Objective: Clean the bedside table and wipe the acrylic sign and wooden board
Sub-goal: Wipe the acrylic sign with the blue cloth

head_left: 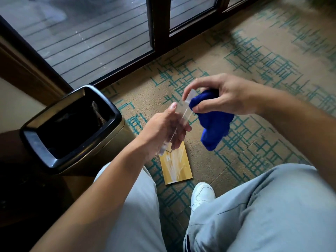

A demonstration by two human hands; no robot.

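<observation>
The clear sign was in the air over the carpet, gripped low by the left hand. At its top edge the right hand pinched it together with a blue cloth. Being slick, it could probably slip and drop onto the card lying below, beside the bin.

The acrylic sign blurred against the left hand; the wooden board's top corner sat hidden behind it.
</observation>
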